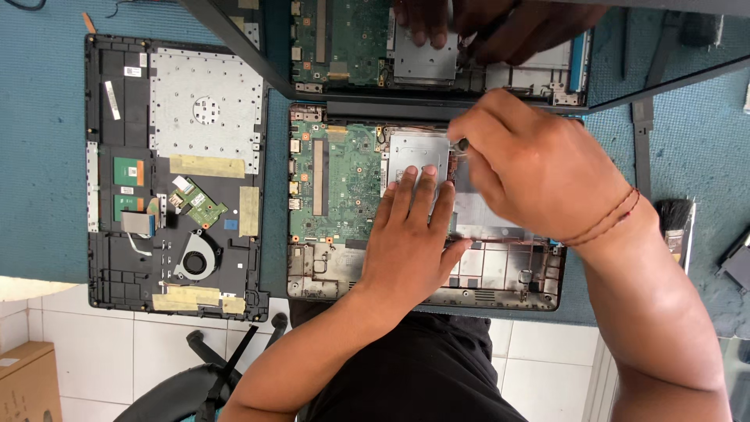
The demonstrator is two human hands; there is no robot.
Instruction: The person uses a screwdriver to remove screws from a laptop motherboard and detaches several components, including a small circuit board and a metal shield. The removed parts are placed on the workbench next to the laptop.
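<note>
Silver drive plate (418, 156) under flat open left hand (410, 234); right hand (539, 176) pinches a screwdriver (461, 144).

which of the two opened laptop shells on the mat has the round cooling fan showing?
The left shell, untouched by either hand; its fan sits near the bottom edge. The centre shell, under both hands, shows a green board instead.

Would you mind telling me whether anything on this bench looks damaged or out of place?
Nothing looks damaged. Both the open laptop base under the left hand and right hand and the second opened shell beside it lie flat and square on the blue mat.
</note>
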